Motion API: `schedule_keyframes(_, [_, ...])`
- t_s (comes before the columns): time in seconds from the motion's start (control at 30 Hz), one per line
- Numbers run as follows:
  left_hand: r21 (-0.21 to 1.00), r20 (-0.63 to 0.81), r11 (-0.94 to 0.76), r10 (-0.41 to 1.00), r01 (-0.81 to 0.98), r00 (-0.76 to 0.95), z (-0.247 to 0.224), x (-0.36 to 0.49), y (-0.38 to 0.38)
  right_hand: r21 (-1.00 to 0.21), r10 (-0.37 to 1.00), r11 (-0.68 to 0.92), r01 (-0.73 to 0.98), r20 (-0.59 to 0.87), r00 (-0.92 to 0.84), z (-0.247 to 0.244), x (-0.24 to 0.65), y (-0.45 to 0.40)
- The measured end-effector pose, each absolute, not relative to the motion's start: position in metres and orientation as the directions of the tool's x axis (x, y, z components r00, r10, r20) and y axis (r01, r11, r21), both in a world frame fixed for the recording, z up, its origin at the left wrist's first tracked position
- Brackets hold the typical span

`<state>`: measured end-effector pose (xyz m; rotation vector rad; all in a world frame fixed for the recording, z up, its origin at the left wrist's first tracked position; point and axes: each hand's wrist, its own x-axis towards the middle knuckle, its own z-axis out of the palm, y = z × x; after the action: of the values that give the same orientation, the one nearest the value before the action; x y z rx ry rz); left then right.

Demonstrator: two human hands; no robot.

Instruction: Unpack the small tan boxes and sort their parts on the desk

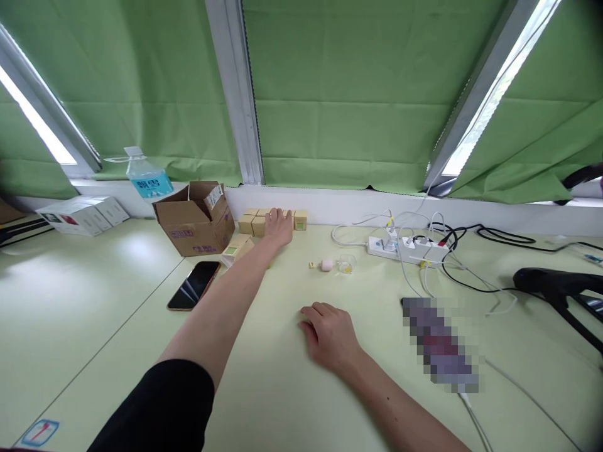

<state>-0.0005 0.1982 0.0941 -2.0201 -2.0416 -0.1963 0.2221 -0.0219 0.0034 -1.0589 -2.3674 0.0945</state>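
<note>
At the back of the table my left hand reaches over a row of small brown cardboard boxes. Its fingers are bent down onto a box in the middle of the row, which they mostly cover. Another small box, with a green label, sits just right of that hand. Nearer to me, my right hand rests on the table with nothing in it, fingers loosely curled and thumb apart. Beyond it lie a tiny yellowish piece, a small pink cylinder and a clear round plastic container.
Left of my forearm are an open cardboard box, a phone and a light box. A water bottle and white boxes stand farther left. A power strip with cables and a black stand occupy the right.
</note>
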Motion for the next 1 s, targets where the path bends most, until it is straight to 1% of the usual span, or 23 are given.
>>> schedule_keyframes(0.17, [-0.081,0.264,0.021,0.964,0.997,0.001,0.089,0.003,0.213,-0.279,0.706,0.693,0.665,0.445,-0.551,0.003,0.222,-0.020])
schedule_keyframes(0.3, [-0.063,0.286,-0.040,0.957,0.997,0.057,0.085,0.000,0.209,-0.277,0.715,0.687,0.672,0.426,-0.555,0.004,0.221,-0.020])
schedule_keyframes(0.43, [0.000,0.314,-0.117,0.943,0.993,0.111,0.091,-0.003,0.200,-0.268,0.717,0.685,0.678,0.418,-0.558,0.003,0.220,-0.021])
schedule_keyframes(0.53, [0.084,0.364,-0.150,0.925,0.985,0.109,0.100,-0.002,0.183,-0.268,0.712,0.685,0.678,0.445,-0.543,0.003,0.220,-0.021])
schedule_keyframes(0.67, [0.262,0.426,-0.177,0.903,0.949,0.051,0.104,0.003,0.137,-0.279,0.677,0.696,0.661,0.562,-0.476,0.006,0.226,-0.015])
schedule_keyframes(0.77, [0.412,0.406,-0.175,0.914,0.894,-0.008,0.094,0.008,0.085,-0.294,0.615,0.701,0.650,0.710,-0.342,0.012,0.232,-0.010])
schedule_keyframes(0.8, [0.480,0.384,-0.172,0.923,0.860,-0.030,0.088,0.010,0.066,-0.298,0.592,0.700,0.649,0.750,-0.295,0.014,0.234,-0.009])
schedule_keyframes(0.87, [0.726,0.294,-0.165,0.952,0.668,-0.084,0.076,0.016,0.029,-0.298,0.564,0.706,0.643,0.786,-0.254,0.018,0.235,-0.009])
schedule_keyframes(0.9, [0.802,0.247,-0.152,0.965,0.577,-0.089,0.070,0.019,0.012,-0.294,0.563,0.712,0.638,0.781,-0.268,0.020,0.235,-0.010])
schedule_keyframes(0.93, [0.853,0.198,-0.130,0.977,0.506,-0.083,0.064,0.022,-0.003,-0.290,0.570,0.720,0.630,0.765,-0.299,0.020,0.234,-0.012])
schedule_keyframes(1.0, [0.891,0.141,-0.093,0.987,0.444,-0.077,0.057,0.025,-0.025,-0.287,0.589,0.736,0.614,0.718,-0.370,0.020,0.231,-0.017])
